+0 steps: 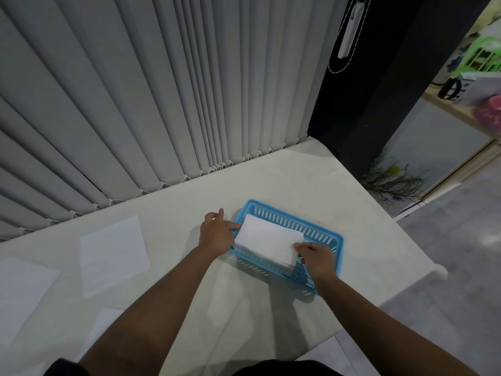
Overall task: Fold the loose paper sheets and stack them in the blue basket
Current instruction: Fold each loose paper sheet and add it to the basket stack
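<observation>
A blue slotted basket (322, 230) sits on the white table, right of centre. A folded white paper sheet (267, 242) lies on top of a stack inside it, tilted across the basket. My left hand (215, 234) touches the sheet's left edge at the basket's left rim. My right hand (315, 257) pinches the sheet's right near corner. Loose flat sheets lie to the left: one (113, 253) mid-left, one (23, 294) at the far left edge, and one (108, 321) partly under my left forearm.
Grey vertical blinds (162, 104) hang along the table's far edge. The table (366, 213) ends just right of the basket, with grey floor beyond. A dark pillar (366, 90) and a small plant (393, 180) stand at the back right.
</observation>
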Demonstrator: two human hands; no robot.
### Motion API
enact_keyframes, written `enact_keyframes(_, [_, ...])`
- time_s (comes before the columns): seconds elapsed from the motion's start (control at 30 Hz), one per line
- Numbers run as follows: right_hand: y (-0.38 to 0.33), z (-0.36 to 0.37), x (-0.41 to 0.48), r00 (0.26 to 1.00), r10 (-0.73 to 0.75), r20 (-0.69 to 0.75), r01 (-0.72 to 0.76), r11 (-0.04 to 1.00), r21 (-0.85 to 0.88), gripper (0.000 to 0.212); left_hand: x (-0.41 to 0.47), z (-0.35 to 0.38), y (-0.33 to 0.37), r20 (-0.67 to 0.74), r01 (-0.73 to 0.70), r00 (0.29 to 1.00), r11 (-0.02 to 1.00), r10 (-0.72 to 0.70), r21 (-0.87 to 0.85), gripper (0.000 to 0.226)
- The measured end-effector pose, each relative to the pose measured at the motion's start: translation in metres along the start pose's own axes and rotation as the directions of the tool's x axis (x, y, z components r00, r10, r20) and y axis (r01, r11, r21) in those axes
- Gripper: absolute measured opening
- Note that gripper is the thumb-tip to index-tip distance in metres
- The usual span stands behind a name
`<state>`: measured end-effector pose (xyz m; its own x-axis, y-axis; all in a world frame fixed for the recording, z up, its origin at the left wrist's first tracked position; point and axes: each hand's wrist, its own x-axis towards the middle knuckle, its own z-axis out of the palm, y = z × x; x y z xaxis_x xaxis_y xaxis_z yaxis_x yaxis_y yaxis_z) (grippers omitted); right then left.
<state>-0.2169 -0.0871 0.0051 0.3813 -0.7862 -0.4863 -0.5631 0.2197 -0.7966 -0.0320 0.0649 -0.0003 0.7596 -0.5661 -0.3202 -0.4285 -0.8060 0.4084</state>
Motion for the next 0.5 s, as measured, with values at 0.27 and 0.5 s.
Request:
enact_keyframes(0.27, [0.007,0.000,0.003,0.999,-0.003,-0.037,0.002,0.999,-0.035,0.017,-0.003,0.003,0.000,0.017,-0.013,1.000,0.999,0.012,0.051,0.046])
enact_keyframes(0.5, [0.011,-0.008,0.000,1.000,-0.018,-0.024,0.017,0.998,-0.065,0.020,-0.008,0.005,0.006,0.029,-0.021,0.999,0.997,0.019,0.080,0.046])
